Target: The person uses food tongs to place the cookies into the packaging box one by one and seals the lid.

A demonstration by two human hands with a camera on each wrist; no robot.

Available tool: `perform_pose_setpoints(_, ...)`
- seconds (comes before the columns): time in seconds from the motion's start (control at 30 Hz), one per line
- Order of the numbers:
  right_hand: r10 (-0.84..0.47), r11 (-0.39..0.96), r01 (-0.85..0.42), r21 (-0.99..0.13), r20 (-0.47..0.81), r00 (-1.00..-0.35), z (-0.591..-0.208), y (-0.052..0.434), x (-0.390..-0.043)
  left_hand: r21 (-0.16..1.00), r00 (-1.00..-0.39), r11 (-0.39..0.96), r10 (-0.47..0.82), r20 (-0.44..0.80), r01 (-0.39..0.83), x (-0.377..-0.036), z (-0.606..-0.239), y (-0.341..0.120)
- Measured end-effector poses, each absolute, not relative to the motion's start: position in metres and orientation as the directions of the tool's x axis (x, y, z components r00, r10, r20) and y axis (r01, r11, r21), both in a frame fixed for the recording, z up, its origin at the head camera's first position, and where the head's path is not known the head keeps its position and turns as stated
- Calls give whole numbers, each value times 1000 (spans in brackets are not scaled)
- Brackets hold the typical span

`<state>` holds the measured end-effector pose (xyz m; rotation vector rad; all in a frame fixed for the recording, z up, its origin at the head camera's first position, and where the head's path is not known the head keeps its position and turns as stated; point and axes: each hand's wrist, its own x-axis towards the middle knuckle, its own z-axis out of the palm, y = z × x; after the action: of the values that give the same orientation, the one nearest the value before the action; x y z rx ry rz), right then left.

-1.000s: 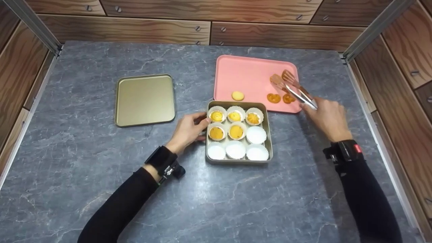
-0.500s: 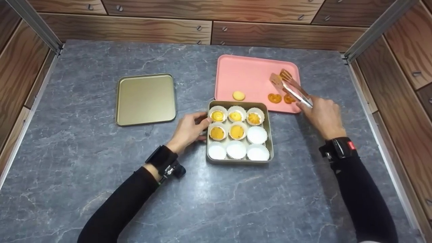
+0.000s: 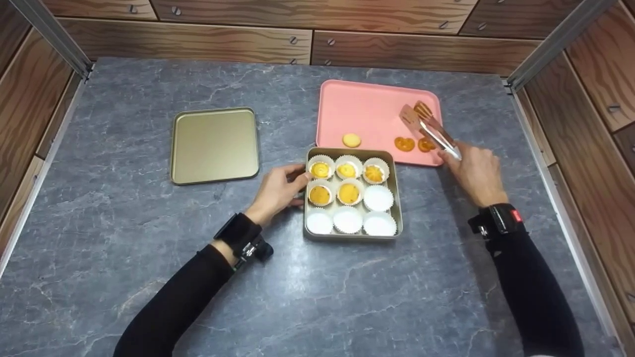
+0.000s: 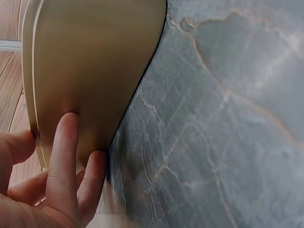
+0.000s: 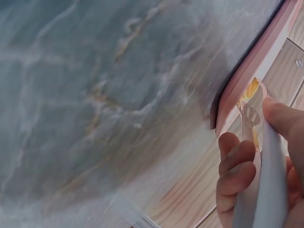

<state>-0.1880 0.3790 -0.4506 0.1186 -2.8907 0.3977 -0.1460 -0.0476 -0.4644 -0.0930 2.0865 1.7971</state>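
**Cookies on the pink tray, tongs just above them**

Cookies lie along the lower edge of the pink tray point(image 3: 367, 106), upper right of centre in the head view: a pale round cookie point(image 3: 351, 140) toward the tray's left, and two darker pretzel-shaped cookies point(image 3: 404, 144) toward its lower right corner, one partly hidden under the tongs point(image 3: 427, 126). The tongs' long axis runs diagonally, handle at lower right and tips at upper left, so the slotted tips sit above the pretzel cookies in the frame, slightly parted and holding nothing. The right hand point(image 3: 475, 171) grips the handle end with fingers curled round it, just off the tray's lower right corner; it is by far the nearer hand to the cookies.

Below the tray, touching or nearly touching its lower edge, sits the gold tin point(image 3: 397, 198) with nine paper cups: five hold cookies, four toward the lower right are bare. The left hand point(image 3: 276, 191) steadies the tin's left wall, thumb and fingers curled against its rim. The tin's lid point(image 3: 214, 145) lies well apart at the left on the grey marble-look counter point(image 3: 124, 258).
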Motion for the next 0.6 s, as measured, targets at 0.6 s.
perform_pose_setpoints(0.6,-95,941,-186,-284,307,-947,-443,378,-159,940,-929,188,188,-319,-285,-146,-464,-47)
